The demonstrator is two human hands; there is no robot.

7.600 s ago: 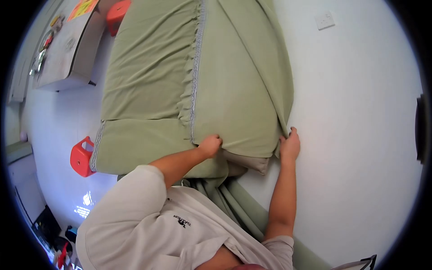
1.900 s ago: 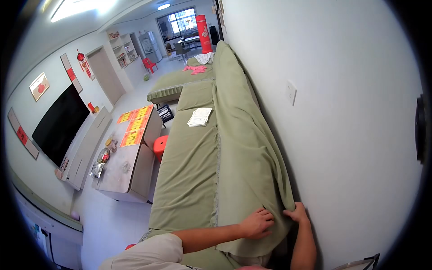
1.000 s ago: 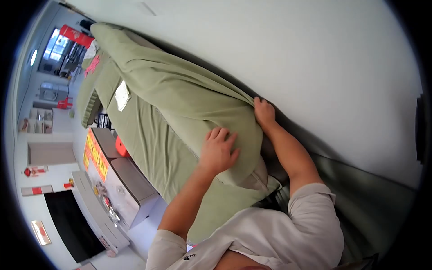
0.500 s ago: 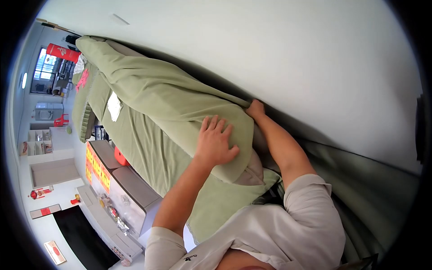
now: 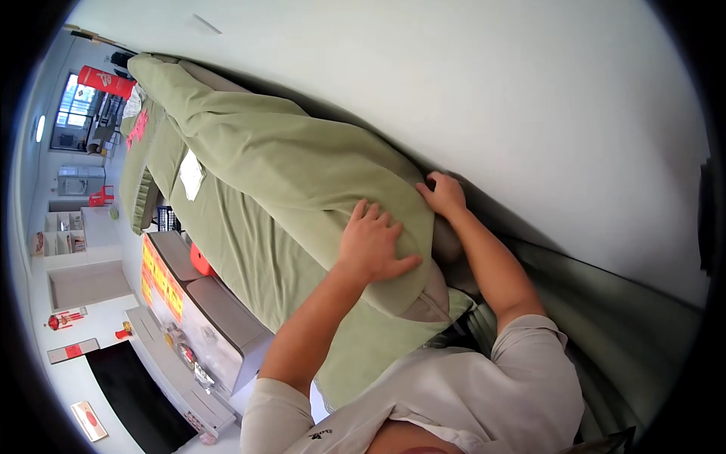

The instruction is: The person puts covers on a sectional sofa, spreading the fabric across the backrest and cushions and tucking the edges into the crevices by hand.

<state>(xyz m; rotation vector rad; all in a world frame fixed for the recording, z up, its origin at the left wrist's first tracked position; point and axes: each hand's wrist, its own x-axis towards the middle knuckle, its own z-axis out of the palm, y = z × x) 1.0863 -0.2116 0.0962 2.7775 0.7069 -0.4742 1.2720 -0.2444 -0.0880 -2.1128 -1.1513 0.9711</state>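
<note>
A green cloth cover (image 5: 302, 163) drapes over the sofa and its backrest, with loose folds along the top. My left hand (image 5: 372, 246) lies on the cover with its fingers spread. At the wall side of the backrest is my right hand (image 5: 445, 194), its thumb and fingers apart at the cover's edge, holding nothing that shows. Below the cover's near end, a beige part of the sofa (image 5: 429, 301) is exposed. Another stretch of green cloth (image 5: 378, 348) covers the seat close to my body.
White papers (image 5: 191, 175) lie on the seat, with pink cloth (image 5: 138, 129) farther off. A coffee table (image 5: 219, 318) with orange sheets and a red stool (image 5: 200, 259) stand alongside. The white wall (image 5: 529, 113) runs behind the backrest; a dark green curtain-like cloth (image 5: 620, 325) hangs at right.
Compared with half a second ago, my right hand has loosened from the cover's edge, which now lies flatter over the backrest. My left hand has shifted slightly to the right, still spread on the cloth.
</note>
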